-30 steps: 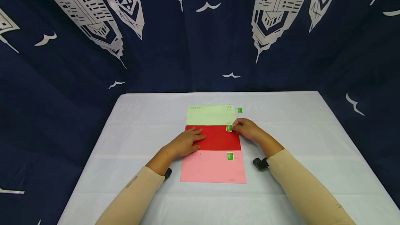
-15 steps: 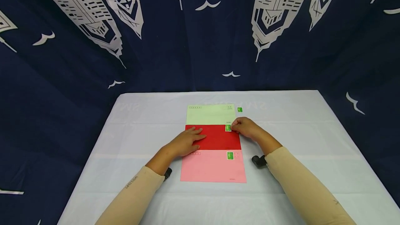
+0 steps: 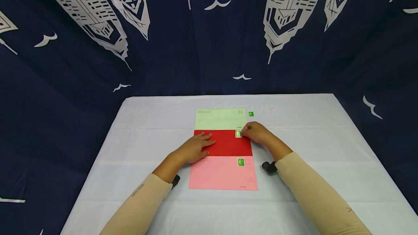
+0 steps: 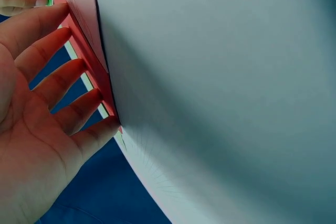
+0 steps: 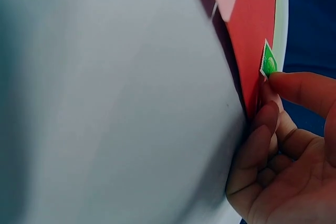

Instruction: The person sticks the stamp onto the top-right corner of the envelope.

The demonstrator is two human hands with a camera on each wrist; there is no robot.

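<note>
My left hand (image 3: 195,148) lies with spread fingers on the left part of the red envelope (image 3: 228,146); in the left wrist view its fingertips (image 4: 79,65) press along the red paper. With thumb and forefinger my right hand (image 3: 258,132) pinches a green stamp (image 5: 269,61) with a white border at the red envelope's upper right corner. The stamp's far edge stands tilted off the paper in the right wrist view. Below lies a pink envelope (image 3: 222,177) bearing another green stamp (image 3: 241,162) near its top right.
A light green envelope (image 3: 220,119) lies beyond the red one, the three in a column. Beside its upper right corner, a loose green stamp (image 3: 251,114) rests on the white tablecloth (image 3: 156,119). A dark blue curtain (image 3: 202,53) hangs behind the table.
The stamp in my right hand has shifted slightly left at the red envelope's corner, and its face now catches more light. My left hand stays where it was.
</note>
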